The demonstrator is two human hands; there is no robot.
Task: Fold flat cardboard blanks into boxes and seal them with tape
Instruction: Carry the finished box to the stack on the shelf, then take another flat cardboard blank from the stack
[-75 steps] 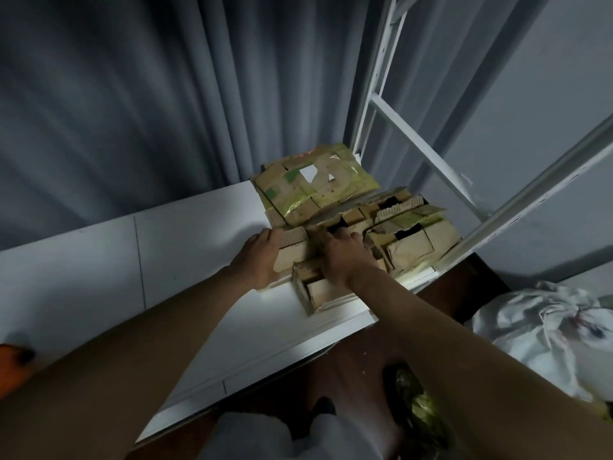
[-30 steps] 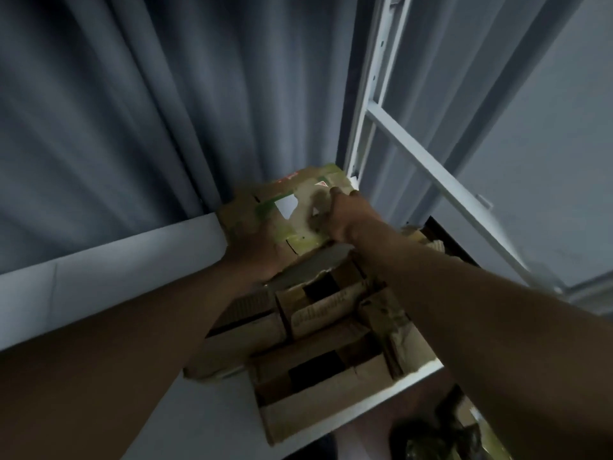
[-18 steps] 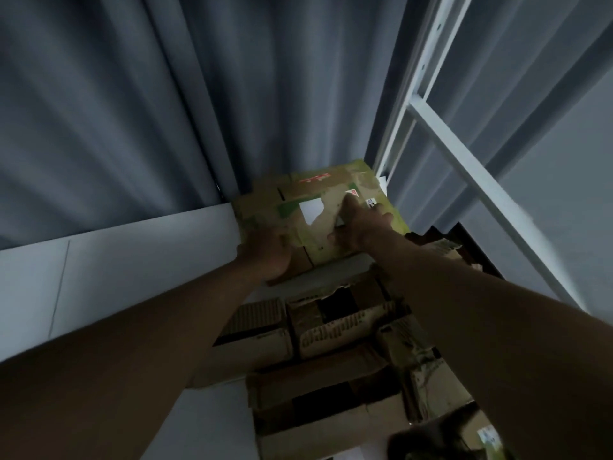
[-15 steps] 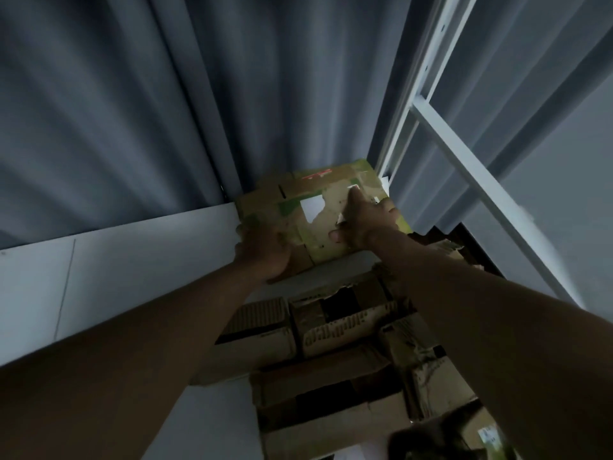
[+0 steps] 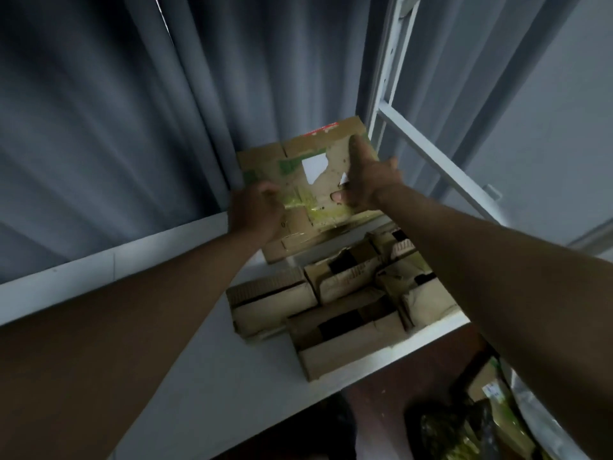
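A: Flat cardboard blank [image 5: 308,180] up off the white table [image 5: 205,370], tilted, far edge high, near the curtain!
B: Gripped both sides: left hand [image 5: 255,214], right hand [image 5: 368,180]. Below, folded boxes [image 5: 335,303] gaping open, insides too dark to tell.

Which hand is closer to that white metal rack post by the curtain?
The right hand. It grips the flat cardboard sheet at its right edge, just beside the rack post. The left hand holds the sheet's opposite, left edge, farther away.
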